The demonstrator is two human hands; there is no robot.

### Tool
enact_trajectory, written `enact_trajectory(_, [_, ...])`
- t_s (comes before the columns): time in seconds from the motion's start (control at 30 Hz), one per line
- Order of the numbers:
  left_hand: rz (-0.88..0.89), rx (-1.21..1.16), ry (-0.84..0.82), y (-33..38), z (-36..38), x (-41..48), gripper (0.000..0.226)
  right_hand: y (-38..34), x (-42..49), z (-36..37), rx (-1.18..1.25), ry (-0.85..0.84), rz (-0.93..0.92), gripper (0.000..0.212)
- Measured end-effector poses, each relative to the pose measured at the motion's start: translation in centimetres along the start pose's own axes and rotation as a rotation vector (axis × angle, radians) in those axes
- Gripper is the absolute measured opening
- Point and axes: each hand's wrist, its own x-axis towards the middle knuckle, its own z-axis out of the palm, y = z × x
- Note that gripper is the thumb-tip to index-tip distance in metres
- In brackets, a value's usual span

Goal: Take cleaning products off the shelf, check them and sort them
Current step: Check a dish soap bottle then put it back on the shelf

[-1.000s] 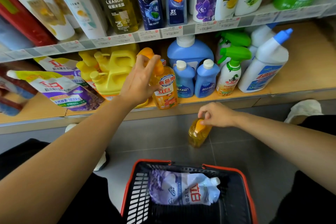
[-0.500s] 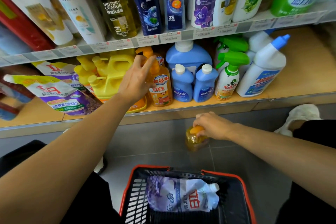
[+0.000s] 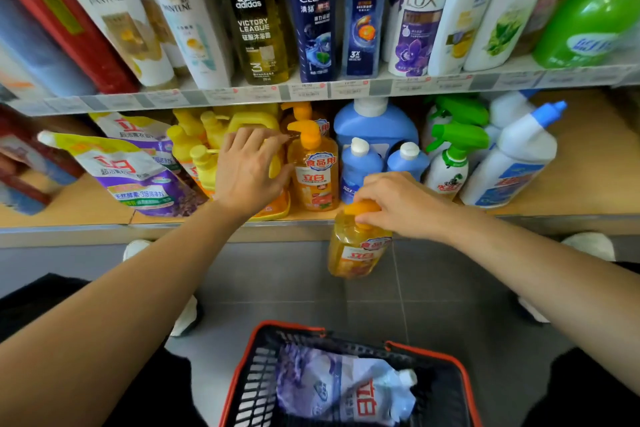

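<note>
I am mid-step: one product is off the shelf and in my grip, and I judge I am reaching for its twin. My right hand [image 3: 398, 204] is in the centre-right of the frame, its fingers [image 3: 369, 217] curled and pinching the orange cap of the dish-soap bottle [image 3: 356, 253]. The bottle hangs upright from that grip, just below the front edge of the lower shelf [image 3: 588, 163] and above the grey floor, touching nothing else.

My left hand [image 3: 249, 170] is up at the shelf, left of centre, with its fingers [image 3: 256, 139] loosely spread and a little bent in front of the yellow jug [image 3: 252, 121]. Their tips lie right at the nozzle of the pump bottle [image 3: 315, 177] still standing there. I cannot tell whether they touch it.

Next, as I see it, the hanging bottle needs its label turned to me, then a drop into the basket [image 3: 429, 354] at the bottom centre. A refill pouch [image 3: 332, 388] lies there. The cap-only hold could let it swing.
</note>
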Motion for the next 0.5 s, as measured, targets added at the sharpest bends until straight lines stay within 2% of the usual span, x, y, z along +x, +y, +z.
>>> enact_trajectory(0.03, [0.029, -0.057, 0.020, 0.4, -0.2, -0.7, 0.039, -0.3, 0.5, -0.7, 0.003, 0.037, -0.008, 0.021])
enact_trajectory(0.1, [0.029, -0.252, -0.040, 1.8, -0.3, -2.2, 0.039, -0.6, 1.8, -1.9, 0.010, 0.121, -0.024, 0.021])
enact_trajectory(0.17, [-0.051, -0.435, -0.165, 3.3, -0.3, -3.7, 0.053, -0.8, 3.1, -2.8, 0.010, 0.189, -0.033, 0.019])
enact_trajectory(0.27, [-0.196, -0.587, -0.300, 4.5, 0.5, -5.1, 0.082, -1.1, 5.0, -3.5, -0.005, 0.238, -0.062, 0.020])
enact_trajectory(0.33, [-0.297, -0.637, -0.300, 4.8, 1.2, -5.0, 0.092, -1.4, 6.2, -3.6, -0.030, 0.245, -0.079, 0.023])
enact_trajectory(0.5, [-0.463, -0.621, -0.217, 4.6, 2.8, -4.6, 0.085, -1.8, 8.8, -3.4, -0.054, 0.244, -0.073, 0.031])
